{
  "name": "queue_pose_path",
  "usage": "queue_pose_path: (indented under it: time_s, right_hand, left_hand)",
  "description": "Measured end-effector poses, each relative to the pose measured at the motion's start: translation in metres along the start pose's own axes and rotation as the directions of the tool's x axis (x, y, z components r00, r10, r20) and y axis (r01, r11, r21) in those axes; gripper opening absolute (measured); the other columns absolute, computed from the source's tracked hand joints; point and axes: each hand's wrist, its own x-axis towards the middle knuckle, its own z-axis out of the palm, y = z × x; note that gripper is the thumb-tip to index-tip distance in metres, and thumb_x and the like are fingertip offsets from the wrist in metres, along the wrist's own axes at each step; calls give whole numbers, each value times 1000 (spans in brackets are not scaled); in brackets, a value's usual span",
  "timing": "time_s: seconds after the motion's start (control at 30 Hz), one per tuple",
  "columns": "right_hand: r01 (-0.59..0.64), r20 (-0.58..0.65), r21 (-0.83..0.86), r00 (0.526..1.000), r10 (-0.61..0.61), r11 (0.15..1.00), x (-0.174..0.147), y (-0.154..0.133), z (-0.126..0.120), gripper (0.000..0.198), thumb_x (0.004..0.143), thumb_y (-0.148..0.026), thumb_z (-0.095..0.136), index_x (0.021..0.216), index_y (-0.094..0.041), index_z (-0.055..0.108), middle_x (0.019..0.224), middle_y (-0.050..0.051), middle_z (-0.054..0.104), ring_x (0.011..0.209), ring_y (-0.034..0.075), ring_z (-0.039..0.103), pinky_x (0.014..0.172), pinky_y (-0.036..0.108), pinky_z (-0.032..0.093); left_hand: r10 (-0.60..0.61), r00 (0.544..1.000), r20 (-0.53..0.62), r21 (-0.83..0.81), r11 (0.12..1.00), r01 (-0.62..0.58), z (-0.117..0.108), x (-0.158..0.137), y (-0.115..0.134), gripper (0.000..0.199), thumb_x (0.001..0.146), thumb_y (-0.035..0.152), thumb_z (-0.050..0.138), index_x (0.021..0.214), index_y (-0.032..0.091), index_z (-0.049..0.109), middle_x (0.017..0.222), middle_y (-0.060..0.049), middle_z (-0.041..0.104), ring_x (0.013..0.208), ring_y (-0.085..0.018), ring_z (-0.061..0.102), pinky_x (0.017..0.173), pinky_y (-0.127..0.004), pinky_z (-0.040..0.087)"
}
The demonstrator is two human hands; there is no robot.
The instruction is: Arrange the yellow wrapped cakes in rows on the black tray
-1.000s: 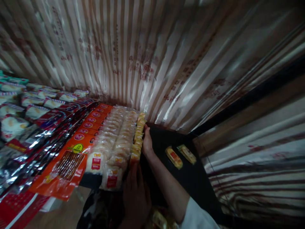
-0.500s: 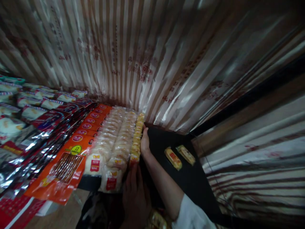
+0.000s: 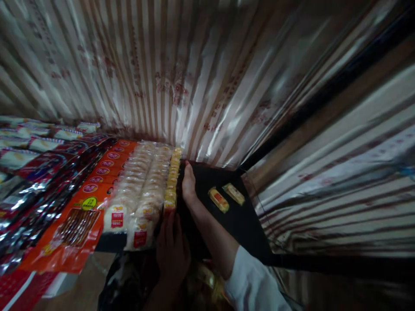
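Clock positions are as I look down. Row of small yellow packets (image 3: 172, 179) stands on the black shelf (image 3: 240, 233), at 8 o'clock from centre of view, running toward 12.

Right hand (image 3: 188, 183): at 3 o'clock of that row, fingers stretched along its side, palm facing it. Nothing clamped. A thin dark gap shows between hand and row; can't confirm contact anywhere along it. White sleeve (image 3: 254, 278) on that forearm.

Left hand (image 3: 172, 248): at 6 o'clock of the row, in shadow. Fingers extended, close together, tips up against the nearest packet. Not wrapped round anything that I can see; thumb too dark to tell.

Two loose yellow packets (image 3: 218, 199) lie flat on the shelf, between 3 and 4 o'clock from my right hand, near each other.

At 9 o'clock of the row: two lines of clear-wrapped white packs (image 3: 142, 198), then orange packs (image 3: 81, 220), then shiny dark red packs (image 3: 55, 185). Striped sheeting (image 3: 152, 73) hangs behind, at 12.
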Motion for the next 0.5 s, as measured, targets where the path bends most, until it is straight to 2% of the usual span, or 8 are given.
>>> queue_pose_path:
  time_s: [0.1, 0.17, 0.2, 0.27, 0.33, 0.43, 0.5]
  right_hand:
    - [141, -28, -169, 989, -148, 975, -10, -18, -42, 48, 85, -48, 45, 124, -20, 53, 132, 7, 53, 122, 19, 47, 107, 39, 34]
    - [274, 10, -341, 957, -288, 899, -18, -26, -78, 37, 85, -40, 46, 112, -19, 60, 128, 8, 56, 120, 20, 48, 106, 40, 34]
    - [291, 23, -437, 950, -313, 851, -23, -27, -97, 33, 86, -37, 45, 105, -18, 63, 125, 10, 58, 119, 22, 49, 105, 42, 34]
    - [274, 53, -596, 952, -303, 755, -33, -26, -131, 29, 85, -33, 45, 100, -18, 65, 117, 11, 61, 113, 25, 52, 101, 45, 38]
    - [284, 126, -715, 951, -281, 640, -46, -19, -159, 28, 85, -30, 48, 104, -18, 64, 115, 13, 62, 111, 27, 53, 100, 46, 38]
    - [284, 182, -807, 954, -240, 517, -67, -9, -182, 30, 85, -26, 48, 111, -19, 63, 115, 15, 62, 109, 30, 53, 96, 45, 41]
    - [288, 211, -818, 955, -207, 498, -80, -5, -188, 33, 86, -21, 45, 116, -21, 60, 116, 14, 62, 106, 28, 54, 91, 42, 45]
  left_hand:
    - [80, 997, -13, -4, 997, -80, 0, -5, -5, 64, 82, 13, 49, 143, 21, 31, 139, -12, 46, 127, -28, 42, 102, -42, 40]
    - [131, 991, -22, 3, 991, -131, 1, -7, -9, 61, 81, 12, 50, 140, 21, 38, 137, -12, 47, 125, -27, 43, 101, -41, 41]
    - [150, 988, -27, 4, 989, -150, 1, -8, -10, 58, 81, 11, 50, 138, 21, 41, 136, -12, 47, 125, -26, 44, 101, -41, 41]
    - [163, 986, -21, -15, 986, -163, 0, -9, -12, 54, 81, 10, 49, 134, 19, 45, 136, -13, 46, 125, -26, 43, 101, -42, 42]
    - [150, 989, -13, -57, 987, -151, -2, -9, -12, 49, 81, 10, 48, 130, 17, 50, 135, -14, 45, 126, -27, 42, 101, -44, 43]
    - [117, 993, -5, -120, 986, -117, -6, -9, -9, 41, 82, 8, 45, 121, 15, 55, 132, -15, 47, 123, -27, 43, 97, -47, 45]
    - [122, 992, 18, -172, 978, -117, -9, -9, -4, 38, 82, 7, 43, 116, 16, 57, 128, -14, 49, 121, -26, 45, 95, -47, 47]
